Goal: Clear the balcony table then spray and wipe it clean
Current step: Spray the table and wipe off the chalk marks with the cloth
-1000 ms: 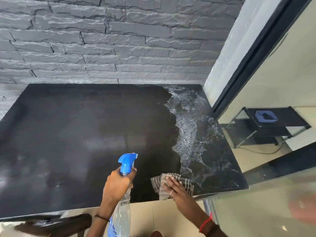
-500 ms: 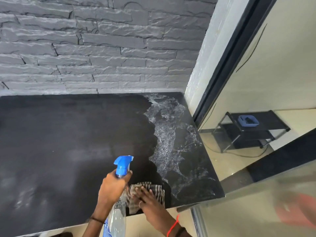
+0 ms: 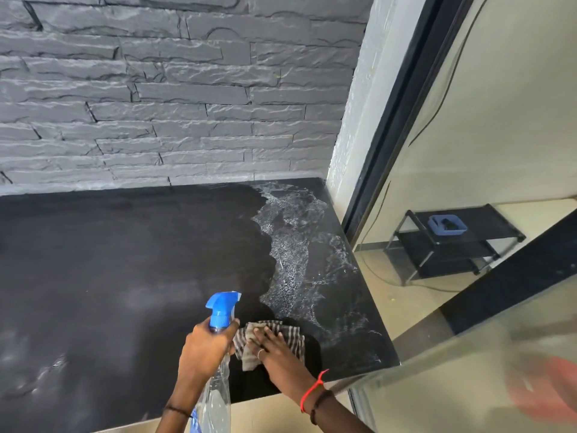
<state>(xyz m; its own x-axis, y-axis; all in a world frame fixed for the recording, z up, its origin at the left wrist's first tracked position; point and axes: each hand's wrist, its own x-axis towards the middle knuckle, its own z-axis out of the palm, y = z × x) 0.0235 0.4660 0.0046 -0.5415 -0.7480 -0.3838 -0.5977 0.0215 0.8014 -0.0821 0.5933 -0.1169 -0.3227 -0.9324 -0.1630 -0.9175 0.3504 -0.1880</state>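
Note:
The black balcony table (image 3: 118, 264) fills the lower left of the view, and a white foamy spray patch (image 3: 293, 260) runs along its right side. My left hand (image 3: 206, 351) grips the neck of a clear spray bottle (image 3: 220, 310) with a blue trigger head, held upright over the table's front edge. Just to its right, my right hand (image 3: 274, 348) presses flat, fingers straight, on a striped grey-brown cloth (image 3: 281, 331) lying on the table near the front edge, below the foam.
A grey stone wall (image 3: 175, 98) backs the table. To the right stands a glass door with a black frame (image 3: 393, 120). Through the glass I see a black shelf rack (image 3: 452, 242) with a blue container (image 3: 447, 225) on it.
My right hand has slid the cloth leftward along the front edge, close to the bottle. My view has shifted right and tilted up, so the table sits lower and further left.

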